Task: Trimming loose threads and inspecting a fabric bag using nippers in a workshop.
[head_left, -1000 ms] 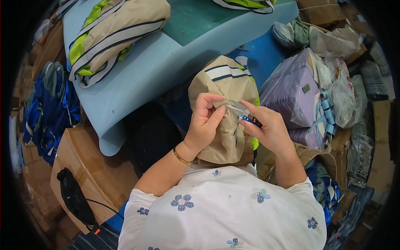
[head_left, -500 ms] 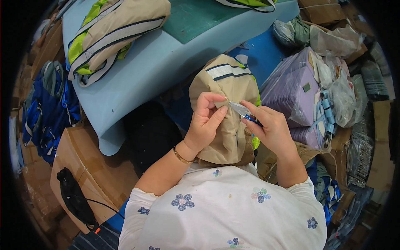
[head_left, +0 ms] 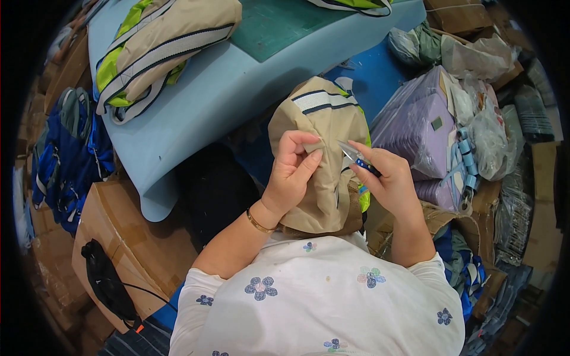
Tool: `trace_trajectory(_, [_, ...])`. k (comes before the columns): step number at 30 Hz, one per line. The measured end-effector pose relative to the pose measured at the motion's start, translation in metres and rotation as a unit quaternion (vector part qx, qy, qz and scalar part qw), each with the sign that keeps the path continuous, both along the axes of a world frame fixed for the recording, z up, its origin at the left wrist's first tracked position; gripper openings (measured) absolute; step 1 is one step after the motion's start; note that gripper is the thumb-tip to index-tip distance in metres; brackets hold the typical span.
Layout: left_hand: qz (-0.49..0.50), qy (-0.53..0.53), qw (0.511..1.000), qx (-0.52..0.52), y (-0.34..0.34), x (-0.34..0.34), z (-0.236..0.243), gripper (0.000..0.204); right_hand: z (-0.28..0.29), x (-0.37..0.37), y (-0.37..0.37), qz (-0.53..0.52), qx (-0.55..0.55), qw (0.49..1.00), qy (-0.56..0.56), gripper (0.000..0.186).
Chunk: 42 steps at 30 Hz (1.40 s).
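A beige fabric bag [head_left: 323, 204] with a white, dark-edged band and lime-green side lies against my lap. My left hand [head_left: 297, 163] pinches a fold of its cloth between thumb and fingers. In my right hand [head_left: 383, 175] is a small pair of thread snips [head_left: 358, 159] with blue handles, closed on by thumb and fingers. The metal blades point up and left, a little apart from the pinched cloth. Whether a thread lies at the left fingertips is too small to tell.
A light blue sheet [head_left: 196, 113] drapes over the table ahead, carrying another beige-and-green bag [head_left: 172, 41] and a green mat [head_left: 279, 26]. Cardboard box [head_left: 139, 231] stands left, with a black pouch [head_left: 107, 285] on it. Wrapped purple panels [head_left: 409, 118] stack at right; blue bags [head_left: 71, 148] hang far left.
My right hand has drawn the snips back to the right, away from the left fingertips. The left hand keeps its pinch on the bag's cloth, almost unmoved.
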State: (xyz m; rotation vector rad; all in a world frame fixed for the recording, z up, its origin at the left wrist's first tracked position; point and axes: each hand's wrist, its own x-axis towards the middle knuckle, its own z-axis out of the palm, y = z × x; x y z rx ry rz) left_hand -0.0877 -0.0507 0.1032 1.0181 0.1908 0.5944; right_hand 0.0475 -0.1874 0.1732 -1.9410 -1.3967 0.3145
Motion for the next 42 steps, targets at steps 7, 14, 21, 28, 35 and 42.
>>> trace_trajectory(7, [-0.003,-0.003,0.989,-0.147,0.003,0.004,0.002,0.018,-0.014,0.001,0.008,-0.061,0.042,0.991,0.113,0.038])
trace_trajectory(14, [0.031,0.007,0.980,-0.196,0.011,0.011,-0.019,0.012,-0.055,-0.013,0.027,-0.068,0.057,0.949,0.304,0.032])
trace_trajectory(21, [0.032,-0.003,0.990,-0.137,0.004,0.004,-0.005,0.021,-0.041,-0.007,0.022,-0.076,0.077,0.962,0.250,0.038])
trace_trajectory(28, [0.027,-0.012,0.997,-0.066,-0.003,0.001,-0.002,0.023,-0.003,-0.001,0.008,-0.008,0.029,0.998,-0.047,0.049])
trace_trajectory(35, [0.040,-0.008,0.999,0.035,-0.009,0.000,0.000,0.025,0.013,-0.005,0.002,0.013,-0.020,0.997,-0.071,0.049])
trace_trajectory(42, [0.042,-0.014,0.997,0.057,-0.013,0.001,-0.003,0.025,0.014,-0.005,0.001,0.028,-0.023,0.993,-0.115,0.045])
